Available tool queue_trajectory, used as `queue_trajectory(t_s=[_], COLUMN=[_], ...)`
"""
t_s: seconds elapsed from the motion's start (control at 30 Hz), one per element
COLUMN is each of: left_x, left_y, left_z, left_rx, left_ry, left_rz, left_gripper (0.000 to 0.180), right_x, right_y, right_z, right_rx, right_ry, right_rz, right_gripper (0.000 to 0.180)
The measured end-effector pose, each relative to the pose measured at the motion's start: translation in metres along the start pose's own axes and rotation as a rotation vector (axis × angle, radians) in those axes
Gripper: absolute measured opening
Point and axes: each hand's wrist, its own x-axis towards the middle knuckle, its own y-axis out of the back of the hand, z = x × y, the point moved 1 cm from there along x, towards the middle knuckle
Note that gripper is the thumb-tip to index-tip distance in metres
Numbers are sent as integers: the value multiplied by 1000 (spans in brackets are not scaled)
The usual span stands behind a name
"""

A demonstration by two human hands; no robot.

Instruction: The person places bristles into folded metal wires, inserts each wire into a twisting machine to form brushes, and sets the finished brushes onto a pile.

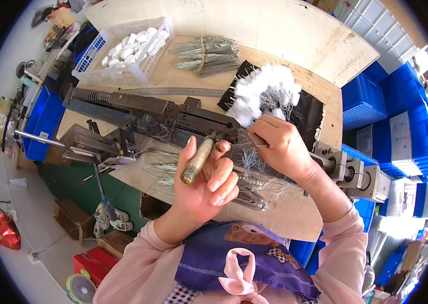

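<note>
A metal bench machine with a coil spring runs across the table. Its lever handle, wrapped in worn tape, lies between the thumb and loosely curled fingers of my left hand, palm up. Just right of the machine's jaw, my right hand is closed in a pinch on a thin metal wire. Beyond it, white fluffy tufts with wire stems are heaped on a black cloth. Loose wire bits lie below the jaw.
A clear plastic basket of white round caps stands at the back left, beside a banded wire bundle. More wire bundles lie near me. A shaft with metal bearing blocks is at right. Blue crates are stacked beyond the table.
</note>
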Motion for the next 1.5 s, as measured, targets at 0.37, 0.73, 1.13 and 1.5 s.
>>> queue_trajectory(t_s=[0.37, 0.73, 1.13, 1.5], left_x=[3, -100, -189, -104], left_y=[23, 82, 31, 80], left_z=[-34, 53, 92, 109], left_rx=[1155, 1187, 2026, 954], left_ry=[19, -328, -533, -393], left_rz=[478, 899, 1532, 1067], left_gripper=[25, 32, 44, 45], right_x=[-2, -73, -93, -98], right_y=[-5, 3, -28, -26], right_z=[6, -36, 41, 46], right_rx=[17, -232, -469, -355], right_ry=[4, -121, -547, -576], right_rz=[-38, -132, -148, -157], right_gripper=[10, 28, 19, 25])
